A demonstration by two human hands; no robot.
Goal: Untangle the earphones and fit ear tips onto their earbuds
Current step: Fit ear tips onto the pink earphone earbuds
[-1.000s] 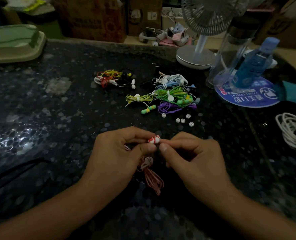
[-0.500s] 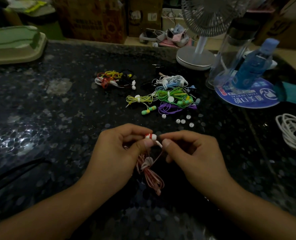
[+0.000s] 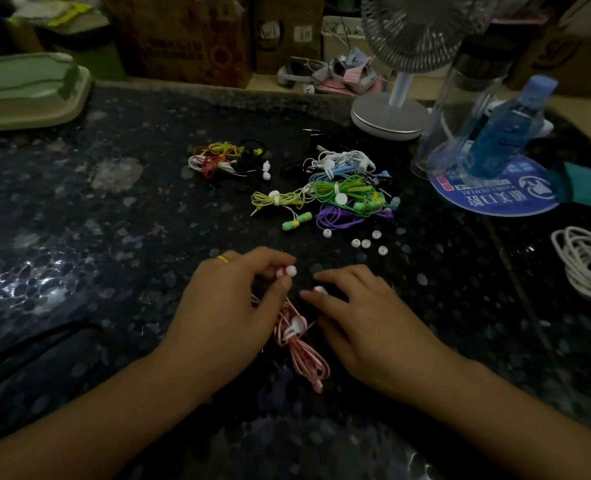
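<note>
My left hand (image 3: 231,306) pinches a red-and-white earbud (image 3: 286,272) with a white ear tip on it, held just above the dark speckled table (image 3: 114,237). My right hand (image 3: 366,323) sits apart to the right, thumb and index finger closed lightly round the second earbud (image 3: 319,289). The pink earphone cable (image 3: 302,348), still tied in a bundle, lies on the table between my wrists. Several loose white ear tips (image 3: 366,243) lie just beyond my right hand.
Further back lie coiled earphone bundles: a red, yellow and black pile (image 3: 224,161) and a green, purple and blue heap (image 3: 346,195). A fan base (image 3: 387,116), clear bottle (image 3: 460,109), blue bottle (image 3: 508,126) and blue disc (image 3: 494,199) stand back right. A white cable (image 3: 588,268) lies right, a green tray (image 3: 27,91) back left.
My hands have come apart. The right hand let go of the earbud in my left hand and dropped lower to the second earbud; the left hand keeps the tipped earbud.
</note>
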